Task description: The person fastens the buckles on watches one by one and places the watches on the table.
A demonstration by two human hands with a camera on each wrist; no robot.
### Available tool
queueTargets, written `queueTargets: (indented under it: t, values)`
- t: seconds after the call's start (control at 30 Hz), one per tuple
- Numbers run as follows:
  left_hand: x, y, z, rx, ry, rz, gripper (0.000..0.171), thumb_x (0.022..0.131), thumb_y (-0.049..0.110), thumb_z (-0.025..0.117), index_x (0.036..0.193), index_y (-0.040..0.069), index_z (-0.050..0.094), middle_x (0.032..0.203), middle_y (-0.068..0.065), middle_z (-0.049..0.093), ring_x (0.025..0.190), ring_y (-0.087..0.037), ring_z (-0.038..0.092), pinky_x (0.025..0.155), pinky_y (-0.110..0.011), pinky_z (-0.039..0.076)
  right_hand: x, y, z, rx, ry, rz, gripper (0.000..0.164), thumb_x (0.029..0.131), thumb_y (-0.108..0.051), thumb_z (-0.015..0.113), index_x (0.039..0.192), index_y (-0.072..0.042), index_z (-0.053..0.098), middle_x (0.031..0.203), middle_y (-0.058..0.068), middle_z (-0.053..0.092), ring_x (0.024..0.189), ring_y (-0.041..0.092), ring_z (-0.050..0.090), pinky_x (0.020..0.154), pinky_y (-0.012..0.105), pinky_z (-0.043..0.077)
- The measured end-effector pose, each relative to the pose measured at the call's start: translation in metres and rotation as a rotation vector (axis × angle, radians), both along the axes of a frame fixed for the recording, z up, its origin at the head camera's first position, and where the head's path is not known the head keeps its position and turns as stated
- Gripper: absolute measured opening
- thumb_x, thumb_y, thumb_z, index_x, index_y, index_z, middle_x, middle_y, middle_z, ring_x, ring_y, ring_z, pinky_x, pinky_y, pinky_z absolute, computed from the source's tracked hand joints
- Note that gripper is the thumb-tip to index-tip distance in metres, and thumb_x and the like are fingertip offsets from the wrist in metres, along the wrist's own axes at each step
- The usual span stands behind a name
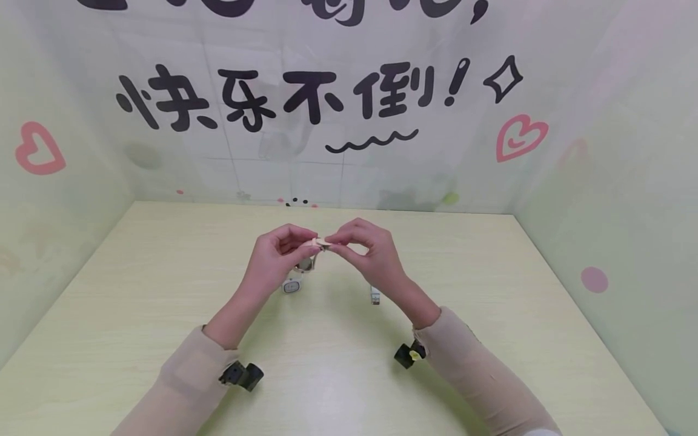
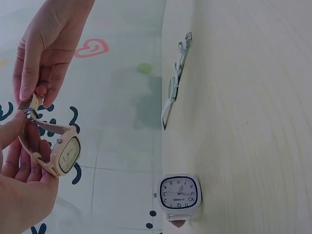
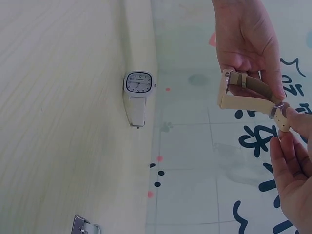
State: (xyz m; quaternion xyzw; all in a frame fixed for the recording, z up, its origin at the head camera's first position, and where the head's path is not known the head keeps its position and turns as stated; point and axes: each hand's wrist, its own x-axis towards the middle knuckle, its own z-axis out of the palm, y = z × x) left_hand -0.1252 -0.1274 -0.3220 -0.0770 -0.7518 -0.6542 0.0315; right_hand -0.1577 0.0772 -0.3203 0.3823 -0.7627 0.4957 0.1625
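Both hands hold a cream wristwatch [image 2: 69,154] up above the table, its strap closed into a loop. My left hand [image 1: 275,254] pinches the strap close to the metal buckle [image 3: 278,108], with the watch case hanging beside its fingers. Between thumb and fingers, my right hand [image 1: 373,245] grips the holed strap end [image 3: 282,121] at the buckle. In the left wrist view the pale dial faces outward. How far the strap runs through the buckle is partly hidden by the fingertips.
A white square-faced watch [image 3: 138,83] lies on the table [image 1: 327,363] below the left hand. Another white watch [image 2: 173,87] lies stretched out below the right hand, partly hidden by the forearm in the head view. A printed backdrop [image 1: 272,151] stands behind the table.
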Motion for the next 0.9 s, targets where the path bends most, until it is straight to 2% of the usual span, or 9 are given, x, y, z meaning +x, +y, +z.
queueTargets:
  t: [0.13, 0.37, 0.53, 0.9]
  values:
    - [-0.0001, -0.0006, 0.0002, -0.006, 0.007, -0.002, 0.031, 0.091, 0.013, 0.073, 0.116, -0.004, 0.065, 0.095, 0.008, 0.071, 0.086, 0.0, 0.068, 0.079, -0.014, 0.057, 0.0005, 0.0004, 0.0003, 0.018, 0.012, -0.01, 0.013, 0.085, -0.004, 0.077, 0.098, -0.003, 0.077, 0.092, 0.008, 0.071, 0.088, 0.017, 0.068, 0.084, 0.026, 0.061]
    - [0.0005, -0.001, -0.0002, -0.043, 0.014, -0.005, 0.03, 0.091, 0.013, 0.073, 0.115, -0.003, 0.066, 0.103, -0.007, 0.072, 0.086, -0.001, 0.067, 0.08, -0.014, 0.057, 0.0015, 0.0009, 0.0004, 0.04, 0.055, -0.021, 0.013, 0.084, -0.004, 0.078, 0.097, -0.004, 0.078, 0.09, 0.007, 0.071, 0.085, 0.017, 0.067, 0.076, 0.025, 0.059]
    - [0.0015, -0.0003, -0.0003, -0.062, 0.017, -0.014, 0.029, 0.092, 0.013, 0.072, 0.115, -0.003, 0.066, 0.107, -0.015, 0.071, 0.086, -0.002, 0.067, 0.079, -0.014, 0.056, 0.0017, 0.0006, -0.0007, 0.057, 0.088, -0.025, 0.015, 0.083, -0.003, 0.079, 0.098, -0.003, 0.078, 0.089, 0.007, 0.07, 0.086, 0.018, 0.066, 0.076, 0.025, 0.057]
    - [0.0024, 0.0005, -0.0017, -0.08, 0.027, -0.022, 0.026, 0.091, 0.011, 0.072, 0.112, -0.003, 0.067, 0.106, -0.017, 0.072, 0.083, -0.002, 0.067, 0.076, -0.015, 0.056, 0.0009, -0.0014, -0.0046, 0.086, 0.204, -0.026, 0.016, 0.081, -0.003, 0.08, 0.098, -0.003, 0.079, 0.089, 0.007, 0.069, 0.087, 0.018, 0.065, 0.074, 0.025, 0.057]
